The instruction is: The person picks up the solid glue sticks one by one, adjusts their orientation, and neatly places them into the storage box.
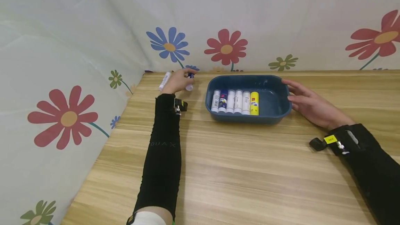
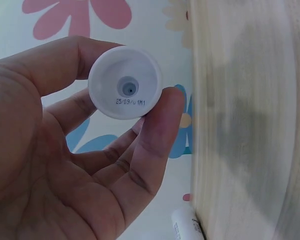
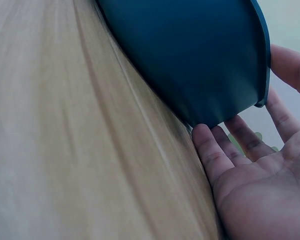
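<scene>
My left hand point(image 1: 178, 81) is at the back left of the table, pinching a glue stick point(image 2: 125, 82) between thumb and fingers. Its round white end, stamped with a date, faces the left wrist camera; a dark blue part shows between the fingers in the head view. A white glue stick point(image 1: 165, 81) lies just left of that hand. My right hand point(image 1: 312, 106) rests against the right end of a dark blue bin point(image 1: 271, 101), fingers extended along its wall and rim. Inside the bin, several glue sticks stand in a row: white ones, a blue one point(image 1: 223, 100) and a yellow one point(image 1: 254, 103).
The wooden table point(image 1: 237, 169) meets a flower-printed curtain point(image 1: 259, 27) along its back and left edges. The row of glue sticks fills the bin's left and middle, with bare bin floor at its right.
</scene>
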`<move>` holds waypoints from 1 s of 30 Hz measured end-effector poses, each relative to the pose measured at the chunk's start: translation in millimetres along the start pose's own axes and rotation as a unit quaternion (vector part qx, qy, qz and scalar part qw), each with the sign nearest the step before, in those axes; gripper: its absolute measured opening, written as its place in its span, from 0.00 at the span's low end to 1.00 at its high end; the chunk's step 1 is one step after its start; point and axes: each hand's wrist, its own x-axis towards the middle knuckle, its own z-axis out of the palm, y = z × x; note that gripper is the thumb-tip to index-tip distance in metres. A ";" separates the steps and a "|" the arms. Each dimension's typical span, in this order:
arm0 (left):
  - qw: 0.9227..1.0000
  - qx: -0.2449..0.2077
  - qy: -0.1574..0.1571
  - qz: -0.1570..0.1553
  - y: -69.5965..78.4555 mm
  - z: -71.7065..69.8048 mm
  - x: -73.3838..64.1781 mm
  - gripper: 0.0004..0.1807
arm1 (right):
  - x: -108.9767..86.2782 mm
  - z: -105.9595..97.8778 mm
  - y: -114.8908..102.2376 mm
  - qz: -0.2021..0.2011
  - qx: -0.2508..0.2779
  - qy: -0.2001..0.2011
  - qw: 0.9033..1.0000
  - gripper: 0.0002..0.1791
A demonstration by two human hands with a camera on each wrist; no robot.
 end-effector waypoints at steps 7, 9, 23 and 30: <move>1.000 0.010 0.006 0.015 1.9 0.0 3.1 0.24 | 0.1 0.4 0.4 0.002 0.000 0.002 1.000 0.32; 1.000 -0.006 0.005 0.019 5.6 -0.4 1.3 0.24 | 0.1 0.5 0.5 0.005 -0.002 0.003 1.000 0.32; 0.999 -0.013 -0.007 0.031 21.4 1.0 -0.7 0.24 | -0.2 0.1 0.8 0.006 -0.006 0.007 1.000 0.32; 0.998 -0.035 -0.019 0.045 28.5 1.7 -2.0 0.26 | -0.2 1.3 0.4 0.010 -0.007 0.009 1.000 0.33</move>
